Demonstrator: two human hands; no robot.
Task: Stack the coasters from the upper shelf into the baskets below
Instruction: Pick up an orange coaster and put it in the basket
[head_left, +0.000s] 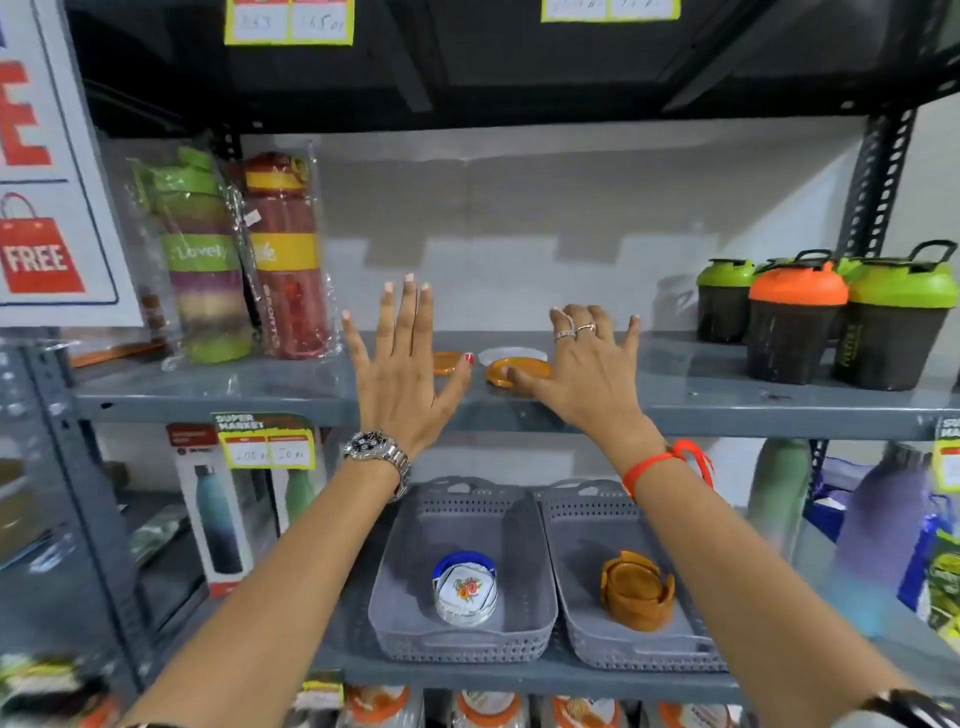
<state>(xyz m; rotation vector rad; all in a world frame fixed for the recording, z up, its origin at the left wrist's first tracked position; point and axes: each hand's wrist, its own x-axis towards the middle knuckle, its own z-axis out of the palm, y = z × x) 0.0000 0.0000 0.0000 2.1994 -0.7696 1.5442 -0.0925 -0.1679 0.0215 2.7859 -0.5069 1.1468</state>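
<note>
On the upper shelf (260, 387) lie two orange coasters, one (524, 370) under my right thumb and one (447, 362) just right of my left hand, with a white coaster (511, 355) behind them. My left hand (402, 364) is raised flat with its fingers spread, holding nothing. My right hand (587, 364) rests on the shelf, fingers spread, thumb touching the nearer orange coaster. Below, the left grey basket (462, 649) holds a blue-and-white floral coaster stack (465, 587). An orange coaster stack in its holder (636, 590) sits in the right grey basket (644, 657).
Wrapped bottles (249, 254) stand at the shelf's left and several shaker cups (831, 317) at its right. Boxed bottles (218, 519) sit left of the baskets, and more bottles (878, 514) to their right. A sale sign (47, 208) hangs at the left edge.
</note>
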